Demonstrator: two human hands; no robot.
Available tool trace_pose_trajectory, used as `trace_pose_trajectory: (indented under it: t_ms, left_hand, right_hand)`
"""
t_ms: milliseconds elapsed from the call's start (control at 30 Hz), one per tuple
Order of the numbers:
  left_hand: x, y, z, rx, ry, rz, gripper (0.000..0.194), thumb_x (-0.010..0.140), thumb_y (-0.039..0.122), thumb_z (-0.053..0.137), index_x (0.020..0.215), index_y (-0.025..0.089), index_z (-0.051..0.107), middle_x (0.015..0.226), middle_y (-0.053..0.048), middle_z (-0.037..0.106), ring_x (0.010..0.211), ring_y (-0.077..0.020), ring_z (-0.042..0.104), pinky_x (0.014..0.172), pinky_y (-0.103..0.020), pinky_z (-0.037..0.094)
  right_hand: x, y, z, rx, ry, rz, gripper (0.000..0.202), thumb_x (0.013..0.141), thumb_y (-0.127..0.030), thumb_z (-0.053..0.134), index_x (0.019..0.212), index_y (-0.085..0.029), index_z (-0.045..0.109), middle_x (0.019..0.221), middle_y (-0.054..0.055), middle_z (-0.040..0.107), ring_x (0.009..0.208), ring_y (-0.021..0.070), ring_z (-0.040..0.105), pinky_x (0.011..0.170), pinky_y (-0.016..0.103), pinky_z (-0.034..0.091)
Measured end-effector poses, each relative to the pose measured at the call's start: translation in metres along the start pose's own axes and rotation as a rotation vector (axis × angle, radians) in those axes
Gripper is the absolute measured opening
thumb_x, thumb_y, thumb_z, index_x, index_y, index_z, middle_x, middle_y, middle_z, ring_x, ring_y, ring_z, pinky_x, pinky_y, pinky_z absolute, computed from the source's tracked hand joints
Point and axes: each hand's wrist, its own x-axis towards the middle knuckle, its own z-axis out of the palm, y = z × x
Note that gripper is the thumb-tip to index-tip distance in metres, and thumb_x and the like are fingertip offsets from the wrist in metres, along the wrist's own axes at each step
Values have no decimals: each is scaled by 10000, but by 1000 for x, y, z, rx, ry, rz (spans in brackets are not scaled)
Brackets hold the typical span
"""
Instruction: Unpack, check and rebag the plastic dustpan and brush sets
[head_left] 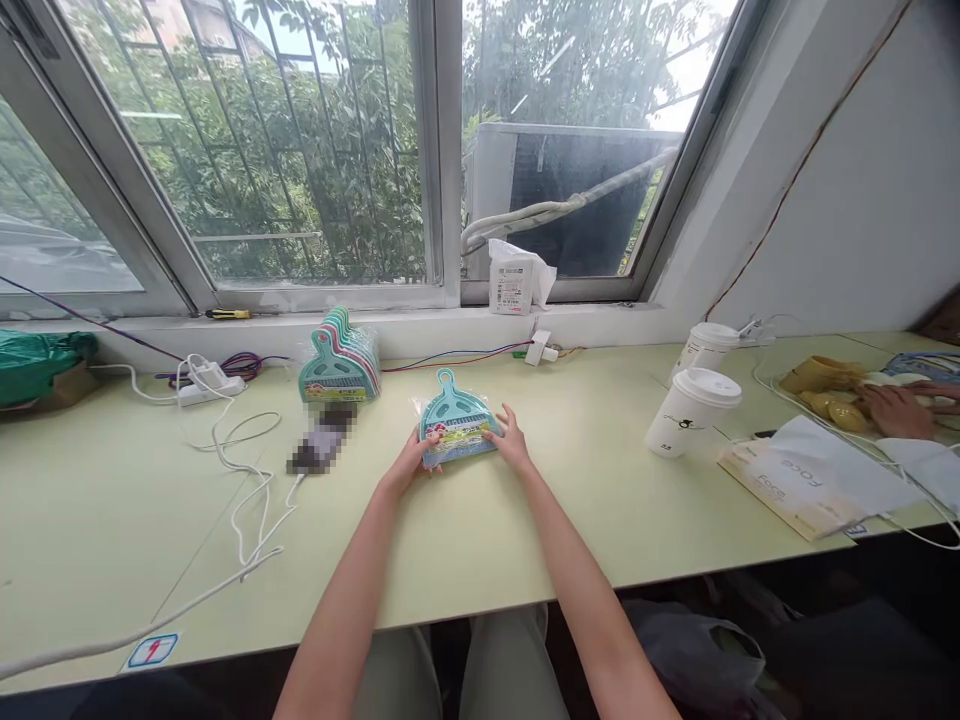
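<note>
A small teal dustpan set in clear plastic wrap point(456, 418) lies flat on the pale green table point(525, 530), its handle pointing toward the window. My left hand point(411, 462) grips its left edge and my right hand point(511, 438) grips its right edge. Behind it to the left stands a stack of several similar wrapped dustpans in pastel colours point(341, 358).
A blurred phone point(322, 440) on a white cable point(247, 500) lies left of my hands, near a power strip point(206, 385). Two lidded paper cups point(691, 410) and a paper bag point(806, 480) sit to the right. Another person's hand point(900, 408) rests at the far right.
</note>
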Motion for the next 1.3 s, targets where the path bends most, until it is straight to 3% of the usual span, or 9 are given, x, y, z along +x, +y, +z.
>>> trace_pose_trajectory:
  t_ms: [100, 200, 267, 433, 567, 767, 900, 1133, 1300]
  left_hand:
    - [-5, 6, 3, 46, 26, 47, 774, 811, 515, 581, 1440, 245, 222, 1122, -142, 621, 575, -133, 634, 399, -202, 425]
    - [-8, 8, 6, 67, -16, 164, 962, 758, 483, 658, 1484, 272, 65, 1135, -125, 617, 792, -170, 655, 545, -232, 509]
    - [-5, 6, 8, 150, -12, 230, 1052, 677, 423, 744, 1484, 279, 84, 1151, -111, 613, 849, -172, 640, 585, -240, 517]
    - [11, -7, 5, 311, 270, 310, 617, 752, 533, 611, 1225, 145, 531, 942, -96, 675, 703, -166, 638, 580, -267, 500]
    - [13, -12, -3, 408, 384, 271, 493, 793, 560, 533, 1057, 149, 601, 820, -77, 688, 674, -195, 654, 585, -282, 486]
    - [29, -10, -11, 838, 593, 264, 273, 833, 432, 523, 910, 215, 669, 969, -64, 702, 815, -199, 638, 661, -272, 422]
    - [63, -6, -18, 922, 658, 223, 243, 829, 394, 537, 903, 229, 700, 873, -60, 705, 812, -217, 627, 675, -285, 407]
    - [150, 2, -36, 805, 859, 316, 214, 779, 326, 615, 913, 189, 710, 1018, -103, 635, 1017, -268, 559, 738, -317, 436]
    - [229, 13, -56, 803, 835, 369, 200, 803, 317, 592, 911, 205, 717, 927, -93, 598, 835, -235, 590, 728, -331, 447]
  right_hand:
    - [6, 8, -1, 176, -85, 126, 535, 578, -360, 748, 1062, -174, 616, 968, 70, 688, 876, 221, 647, 848, 386, 510]
    - [9, 10, -5, 252, 46, 156, 550, 524, -390, 773, 998, -171, 600, 900, 59, 699, 835, 217, 650, 811, 377, 520]
    - [9, 8, -8, 267, 107, 168, 568, 504, -394, 786, 987, -181, 577, 865, 50, 699, 798, 205, 649, 770, 364, 527]
    - [2, -5, -10, 293, 35, 119, 474, 516, -373, 783, 891, -212, 540, 845, 31, 689, 740, 177, 638, 690, 320, 527]
    - [-3, -8, -3, 233, -5, 61, 425, 590, -378, 718, 940, -221, 536, 921, 43, 685, 756, 178, 638, 680, 318, 528]
    - [12, 7, 8, 1, 98, 35, 413, 607, -354, 674, 985, -227, 569, 891, 44, 699, 770, 198, 645, 675, 319, 529]
    - [42, 14, 19, -19, 123, -5, 375, 620, -347, 646, 963, -221, 560, 869, 47, 703, 770, 198, 648, 683, 311, 522]
    - [116, 16, 56, -164, 248, -57, 289, 699, -266, 567, 984, -226, 543, 923, 61, 704, 860, 201, 654, 783, 317, 483]
    - [189, 33, 82, -207, 334, -99, 281, 732, -243, 531, 1011, -209, 529, 1013, 98, 679, 939, 221, 639, 829, 334, 464]
